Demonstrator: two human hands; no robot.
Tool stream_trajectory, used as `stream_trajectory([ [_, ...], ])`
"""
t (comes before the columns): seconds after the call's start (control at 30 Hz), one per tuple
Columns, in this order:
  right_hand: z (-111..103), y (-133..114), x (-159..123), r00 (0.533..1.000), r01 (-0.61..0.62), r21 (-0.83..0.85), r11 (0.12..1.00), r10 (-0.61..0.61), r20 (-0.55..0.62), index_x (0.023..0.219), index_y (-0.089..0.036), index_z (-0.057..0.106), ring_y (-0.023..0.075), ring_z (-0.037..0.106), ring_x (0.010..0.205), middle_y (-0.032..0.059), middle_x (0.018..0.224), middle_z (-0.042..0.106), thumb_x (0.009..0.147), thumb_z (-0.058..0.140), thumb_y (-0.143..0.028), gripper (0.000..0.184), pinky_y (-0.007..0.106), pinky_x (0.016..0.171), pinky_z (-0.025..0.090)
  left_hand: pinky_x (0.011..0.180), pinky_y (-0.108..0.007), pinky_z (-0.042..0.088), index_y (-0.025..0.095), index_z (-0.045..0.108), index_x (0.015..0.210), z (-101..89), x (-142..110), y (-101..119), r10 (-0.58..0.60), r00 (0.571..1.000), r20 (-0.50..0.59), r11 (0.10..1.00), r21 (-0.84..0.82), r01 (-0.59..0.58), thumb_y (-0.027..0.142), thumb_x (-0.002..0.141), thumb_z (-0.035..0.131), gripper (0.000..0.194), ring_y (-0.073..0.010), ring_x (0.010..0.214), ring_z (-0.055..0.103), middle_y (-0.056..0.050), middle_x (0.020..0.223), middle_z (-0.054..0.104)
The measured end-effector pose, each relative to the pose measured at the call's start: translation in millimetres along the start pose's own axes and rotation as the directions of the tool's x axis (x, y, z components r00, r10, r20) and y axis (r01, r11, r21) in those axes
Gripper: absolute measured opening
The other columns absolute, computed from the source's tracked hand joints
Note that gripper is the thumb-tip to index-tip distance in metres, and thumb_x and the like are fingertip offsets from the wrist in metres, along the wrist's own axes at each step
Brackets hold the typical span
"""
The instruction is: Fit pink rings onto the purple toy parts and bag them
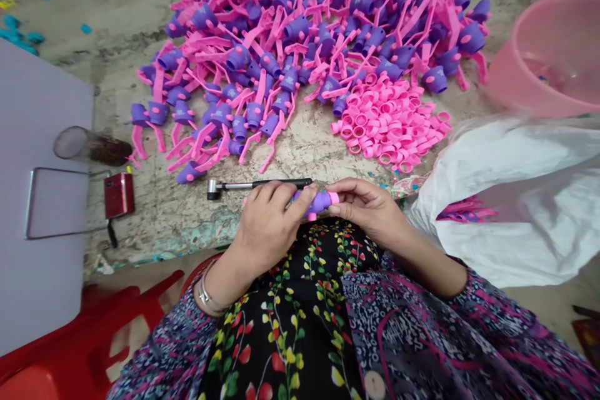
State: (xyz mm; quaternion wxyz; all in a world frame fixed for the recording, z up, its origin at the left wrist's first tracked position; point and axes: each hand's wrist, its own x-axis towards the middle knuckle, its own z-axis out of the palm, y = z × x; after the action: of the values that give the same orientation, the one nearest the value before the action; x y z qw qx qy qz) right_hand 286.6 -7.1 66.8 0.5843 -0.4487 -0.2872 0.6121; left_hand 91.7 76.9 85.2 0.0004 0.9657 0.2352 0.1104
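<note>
Close to my body, at the table's front edge, my left hand point(268, 220) is wrapped round a purple and pink plastic part point(319, 201). Its purple barrel shows between my hands; the rest is hidden under my left fingers. My right hand point(368, 207) pinches at the pink ring on the right end of this part. Just beyond my hands lies a small hammer point(234, 186) with a metal head and black handle. Farther back is a heap of small pink rings point(391, 122). Behind and left of it spreads a large pile of purple and pink parts point(281, 37).
A pink tub point(525, 56) stands at the right. Below it, an open white sack point(529, 250) holds pink and purple pieces. On the left are a tipped glass jar point(91, 145), a small red box point(119, 195) with a metal handle and a red plastic chair point(94, 331).
</note>
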Motion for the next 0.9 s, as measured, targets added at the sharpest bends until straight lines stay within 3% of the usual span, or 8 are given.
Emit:
stream_trajectory([
  [0.17, -2, 8, 0, 0.999, 0.003, -0.009, 1.0, -0.003, -0.04, 0.093, -0.025, 0.074, 0.0113, 0.066, 0.079, -0.0018, 0.085, 0.072, 0.07, 0.084, -0.023, 0.026, 0.027, 0.08, 0.056, 0.078, -0.04, 0.044, 0.027, 0.056, 0.128, -2.8, 7, 0, 0.078, 0.997, -0.009, 0.989, 0.126, -0.076, 0.026, 0.093, 0.052, 0.036, -0.0268, 0.094, 0.058, -0.009, 0.101, 0.068],
  [0.33, -4, 17, 0, 0.994, 0.017, -0.04, 0.999, -0.021, -0.111, 0.088, -0.024, 0.073, 0.01, 0.063, 0.072, -0.0027, 0.079, 0.07, 0.071, 0.082, -0.024, 0.019, 0.026, 0.074, 0.055, 0.08, -0.039, 0.046, 0.025, 0.056, 0.127, 3.3, 11, 2, 0.111, 0.994, -0.019, 0.986, 0.126, -0.108, 0.027, 0.093, 0.053, 0.035, -0.0257, 0.093, 0.06, -0.007, 0.096, 0.068],
  [0.43, -4, 20, 2, 0.988, 0.055, -0.091, 0.994, -0.067, -0.137, 0.088, -0.024, 0.072, 0.0097, 0.062, 0.071, -0.0028, 0.079, 0.067, 0.073, 0.08, -0.023, 0.017, 0.025, 0.072, 0.054, 0.095, -0.045, 0.043, 0.025, 0.055, 0.13, 8.5, 11, 4, 0.069, 0.995, -0.072, 0.994, 0.084, -0.063, 0.025, 0.09, 0.057, 0.04, -0.0299, 0.112, 0.058, -0.009, 0.11, 0.067],
  [0.53, -8, 19, 5, 0.961, 0.16, -0.253, 0.954, -0.209, -0.179, 0.09, -0.024, 0.07, 0.0115, 0.061, 0.074, -0.0012, 0.083, 0.066, 0.075, 0.077, -0.023, 0.016, 0.027, 0.07, 0.053, 0.106, -0.053, 0.034, 0.025, 0.051, 0.134, 9.1, 8, 5, -0.033, 0.995, -0.098, 0.998, -0.049, 0.029, 0.026, 0.086, 0.059, 0.049, -0.0343, 0.13, 0.047, -0.012, 0.129, 0.059],
  [0.67, -13, 12, 7, 0.859, 0.343, -0.607, 0.717, -0.501, -0.106, 0.094, -0.024, 0.069, 0.0162, 0.062, 0.083, 0.0026, 0.091, 0.066, 0.08, 0.072, -0.019, 0.016, 0.033, 0.075, 0.053, 0.097, -0.043, 0.046, 0.018, 0.059, 0.121, 8.5, 1, 2, -0.252, 0.952, -0.171, 0.92, -0.347, 0.181, 0.033, 0.084, 0.062, 0.04, -0.027, 0.113, 0.058, -0.013, 0.115, 0.063],
  [0.73, -14, 7, 6, 0.805, 0.42, -0.714, 0.561, -0.593, 0.008, 0.097, -0.023, 0.068, 0.0181, 0.063, 0.087, 0.0037, 0.091, 0.067, 0.081, 0.069, -0.016, 0.017, 0.035, 0.078, 0.053, 0.088, -0.036, 0.05, 0.017, 0.064, 0.11, 10.6, -1, -1, -0.342, 0.935, -0.097, 0.84, -0.476, 0.258, 0.037, 0.09, 0.057, 0.029, -0.0219, 0.1, 0.063, -0.01, 0.104, 0.068],
  [0.8, -12, 3, 5, 0.763, 0.484, -0.759, 0.436, -0.635, 0.122, 0.098, -0.023, 0.067, 0.0188, 0.065, 0.089, 0.0045, 0.091, 0.069, 0.082, 0.068, -0.013, 0.019, 0.036, 0.081, 0.054, 0.085, -0.035, 0.051, 0.015, 0.066, 0.108, 13.9, 0, -3, -0.35, 0.937, 0.004, 0.796, -0.525, 0.3, 0.044, 0.095, 0.047, 0.037, -0.0214, 0.097, 0.065, -0.011, 0.103, 0.07],
  [0.9, -5, 1, 3, 0.713, 0.566, -0.762, 0.315, -0.651, 0.26, 0.1, -0.021, 0.065, 0.0183, 0.066, 0.088, 0.0062, 0.093, 0.069, 0.082, 0.067, -0.011, 0.02, 0.034, 0.079, 0.056, 0.089, -0.044, 0.048, 0.013, 0.069, 0.105, 17.9, 5, -7, -0.283, 0.955, 0.092, 0.846, -0.445, 0.294, 0.061, 0.095, 0.032, 0.061, -0.0274, 0.098, 0.064, -0.014, 0.099, 0.07],
])
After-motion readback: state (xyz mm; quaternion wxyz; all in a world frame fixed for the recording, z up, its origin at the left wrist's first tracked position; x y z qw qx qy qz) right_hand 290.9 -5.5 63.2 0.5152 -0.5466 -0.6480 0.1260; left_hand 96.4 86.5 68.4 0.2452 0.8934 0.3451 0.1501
